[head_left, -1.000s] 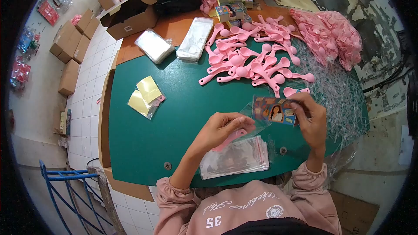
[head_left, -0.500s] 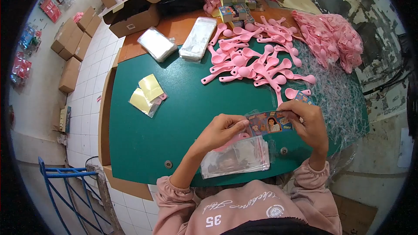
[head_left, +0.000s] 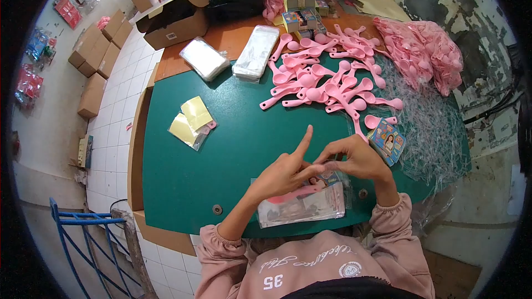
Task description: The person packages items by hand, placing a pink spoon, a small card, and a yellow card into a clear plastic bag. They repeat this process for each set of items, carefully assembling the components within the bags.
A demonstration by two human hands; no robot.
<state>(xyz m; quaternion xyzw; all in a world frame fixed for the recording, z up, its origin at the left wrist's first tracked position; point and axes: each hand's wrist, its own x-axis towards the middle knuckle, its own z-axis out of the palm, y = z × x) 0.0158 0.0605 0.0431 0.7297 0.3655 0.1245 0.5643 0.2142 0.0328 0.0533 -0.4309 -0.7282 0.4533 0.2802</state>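
Low over the front of the green table, my hands meet above a clear plastic bag point(head_left: 332, 204) on a pile of similar bags. A pink spoon point(head_left: 291, 194) and a printed card point(head_left: 326, 179) show through the plastic, partly covered by my fingers. My left hand point(head_left: 284, 174) has its index finger stretched upward, while thumb and other fingers close at the bag's upper edge. My right hand point(head_left: 357, 158) pinches the plastic there, its fingertips against the left ones. Just beyond my right wrist lies a stack of printed cards point(head_left: 388, 142).
Many loose pink spoons point(head_left: 310, 80) are heaped at the back, beside bagged pink spoons point(head_left: 426, 52). Packs of clear bags point(head_left: 205, 58) and bundled cards point(head_left: 300, 19) stand behind. Filled packets point(head_left: 191, 122) lie left; crumpled clear plastic point(head_left: 429, 127) covers the right side.
The printed card, held up between both hands before, now lies lower over the pink spoon. My right hand has moved left to meet my left hand, uncovering the card stack.
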